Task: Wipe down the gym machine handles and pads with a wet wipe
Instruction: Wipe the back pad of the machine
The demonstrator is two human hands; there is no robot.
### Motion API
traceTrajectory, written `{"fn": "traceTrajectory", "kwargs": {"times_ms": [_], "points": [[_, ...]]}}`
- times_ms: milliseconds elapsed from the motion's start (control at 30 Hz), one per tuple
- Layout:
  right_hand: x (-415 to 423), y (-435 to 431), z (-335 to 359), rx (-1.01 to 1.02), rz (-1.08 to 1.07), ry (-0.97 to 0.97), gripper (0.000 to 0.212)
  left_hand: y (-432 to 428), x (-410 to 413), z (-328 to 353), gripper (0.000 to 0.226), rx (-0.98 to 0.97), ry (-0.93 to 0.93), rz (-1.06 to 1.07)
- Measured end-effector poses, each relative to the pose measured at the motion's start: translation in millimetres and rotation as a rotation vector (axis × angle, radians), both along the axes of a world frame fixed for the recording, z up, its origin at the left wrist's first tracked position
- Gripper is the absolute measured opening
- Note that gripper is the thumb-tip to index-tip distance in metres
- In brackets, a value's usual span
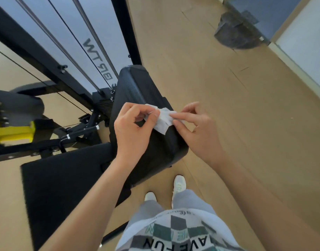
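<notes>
Pale wooden floor (219,105) lies under a black cable machine (125,33). A white wipe (163,122) is held just above the upright back pad (137,87); contact cannot be told. One end is pinched in the grip of the left hand (133,131), the other in that of the right hand (199,129). Unfolding seems the step in hand, with wiping not yet begun. Next, the wipe must be opened out and pressed onto the pad. Its long axis runs hand to hand, with a loose corner pointing down.

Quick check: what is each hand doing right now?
Left hand: pinching one end of the wet wipe.
Right hand: pinching the other end of the same wipe, above the black pad.
</notes>
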State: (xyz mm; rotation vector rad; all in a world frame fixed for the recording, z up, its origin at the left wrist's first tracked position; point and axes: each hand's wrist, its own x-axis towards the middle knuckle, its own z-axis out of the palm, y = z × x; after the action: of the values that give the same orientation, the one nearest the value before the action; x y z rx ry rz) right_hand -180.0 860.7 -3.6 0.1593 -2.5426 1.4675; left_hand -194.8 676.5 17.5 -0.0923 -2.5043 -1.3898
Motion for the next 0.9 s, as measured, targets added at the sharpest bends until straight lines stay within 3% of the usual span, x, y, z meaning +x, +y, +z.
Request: {"fn": "traceTrajectory", "kwargs": {"times_ms": [233, 600, 900], "points": [[-52, -16, 20, 0.056, 0.091, -0.073, 0.021, -8, -30, -1, 0.006, 0.039, -0.017, 0.100], [-127, -54, 36, 0.205, 0.025, -0.122, 0.025, -34, -98, -8, 0.008, 0.122, -0.002, 0.128], [-198, -88, 53, 0.408, 0.169, -0.205, 0.017, -72, -157, -20, 0.009, 0.203, -0.149, 0.097]]}}
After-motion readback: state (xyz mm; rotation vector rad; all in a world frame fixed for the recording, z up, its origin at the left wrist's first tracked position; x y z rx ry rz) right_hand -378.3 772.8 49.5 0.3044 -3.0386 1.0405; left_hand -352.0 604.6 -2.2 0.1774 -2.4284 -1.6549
